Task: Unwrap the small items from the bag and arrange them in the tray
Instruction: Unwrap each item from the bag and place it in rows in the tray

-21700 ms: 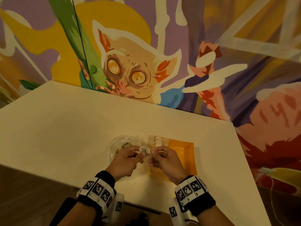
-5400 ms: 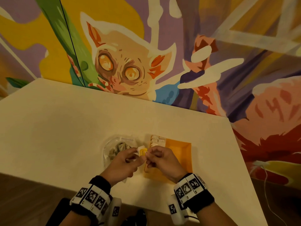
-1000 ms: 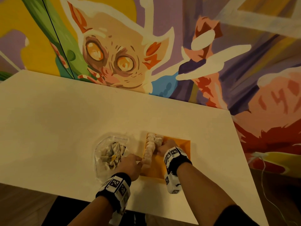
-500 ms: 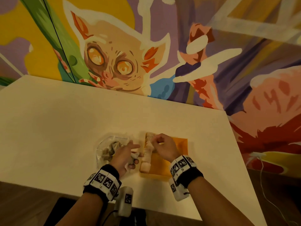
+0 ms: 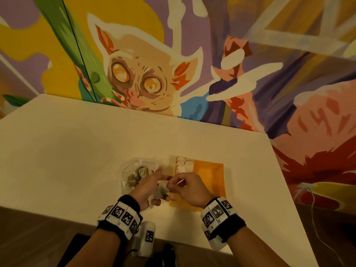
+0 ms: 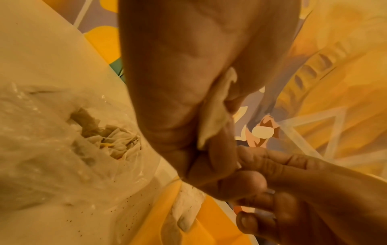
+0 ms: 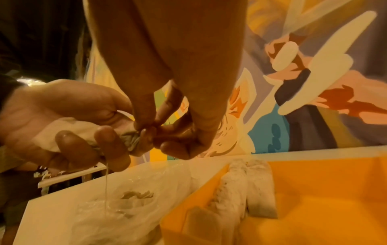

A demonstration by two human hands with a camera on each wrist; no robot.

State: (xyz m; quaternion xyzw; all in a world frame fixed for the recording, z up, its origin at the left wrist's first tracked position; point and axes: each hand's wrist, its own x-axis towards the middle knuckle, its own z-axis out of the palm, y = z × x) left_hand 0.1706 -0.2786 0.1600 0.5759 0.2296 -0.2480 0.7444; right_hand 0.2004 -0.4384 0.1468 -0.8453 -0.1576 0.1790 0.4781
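A clear plastic bag (image 5: 133,177) of small paper-wrapped items lies on the white table, left of an orange tray (image 5: 211,176). Several unwrapped white items (image 5: 182,165) lie in rows along the tray's left side. My left hand (image 5: 152,185) grips a small wrapped item (image 5: 160,191) just above the table, between bag and tray. In the right wrist view the item (image 7: 131,140) is crumpled grey-white, with a thread (image 7: 106,182) hanging from it. My right hand (image 5: 181,183) pinches the item's end with thumb and fingertips.
The table (image 5: 77,151) stands against a painted mural wall, and its front edge runs just below my wrists. A thin white cable (image 5: 316,218) hangs past the table's right corner. The right half of the tray shows bare orange.
A second ago my right hand was in the tray and my left at its edge. The left then reached to the bag. Both hands now meet on a wrapped item.
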